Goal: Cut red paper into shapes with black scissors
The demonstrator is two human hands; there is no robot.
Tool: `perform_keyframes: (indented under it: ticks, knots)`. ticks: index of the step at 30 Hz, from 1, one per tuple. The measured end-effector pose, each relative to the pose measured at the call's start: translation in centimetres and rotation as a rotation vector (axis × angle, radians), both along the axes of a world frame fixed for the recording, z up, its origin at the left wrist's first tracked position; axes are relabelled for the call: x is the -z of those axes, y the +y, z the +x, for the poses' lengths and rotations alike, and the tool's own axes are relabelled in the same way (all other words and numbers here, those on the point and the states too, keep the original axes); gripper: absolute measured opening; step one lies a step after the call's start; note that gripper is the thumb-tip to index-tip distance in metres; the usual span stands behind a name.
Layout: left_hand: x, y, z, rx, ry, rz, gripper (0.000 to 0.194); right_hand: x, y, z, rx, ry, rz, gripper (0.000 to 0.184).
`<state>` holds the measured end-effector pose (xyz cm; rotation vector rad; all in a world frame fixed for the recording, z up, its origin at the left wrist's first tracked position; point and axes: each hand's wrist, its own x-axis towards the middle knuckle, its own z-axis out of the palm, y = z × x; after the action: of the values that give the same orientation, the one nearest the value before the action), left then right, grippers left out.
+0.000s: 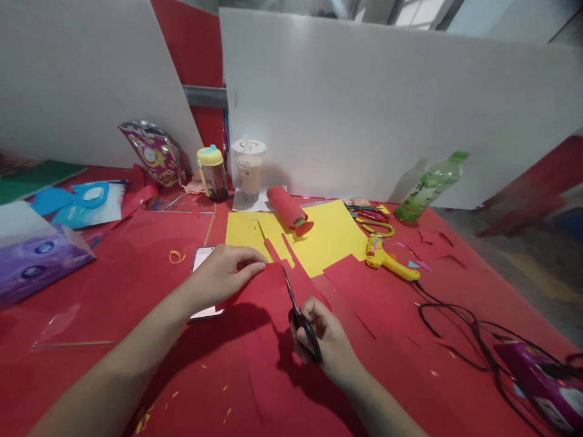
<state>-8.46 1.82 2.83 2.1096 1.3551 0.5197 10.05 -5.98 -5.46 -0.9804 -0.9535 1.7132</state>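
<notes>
My left hand [226, 272] pinches the far left edge of a sheet of red paper [263, 282] between thumb and fingers. In my right hand [321, 331] is a pair of black-handled scissors [304, 331], their blades pointing away from me along the paper's right side. A narrow red strip [291, 250] lies just beyond the blade tips. Under my left wrist, a phone [201, 259] is partly hidden. Behind the paper are yellow sheets [328, 230], with a red paper roll [286, 206] lying on them.
A yellow glue gun [392, 264] and its black cable lie to the right, near a tilted green bottle [430, 188]. At the back stand a milk tea cup [249, 173] and a yellow-lidded bottle [212, 173]. Purple tissue packaging [43, 261] sits left; white boards rise behind.
</notes>
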Motion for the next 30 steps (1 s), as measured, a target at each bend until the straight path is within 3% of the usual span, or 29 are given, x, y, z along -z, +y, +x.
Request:
perform_keyframes:
  ticks: [30]
  knots:
    - [0.5, -1.1, 1.0, 0.030, 0.008, 0.065, 0.023, 0.0, 0.2, 0.5, -0.083, 0.048, 0.115, 0.045]
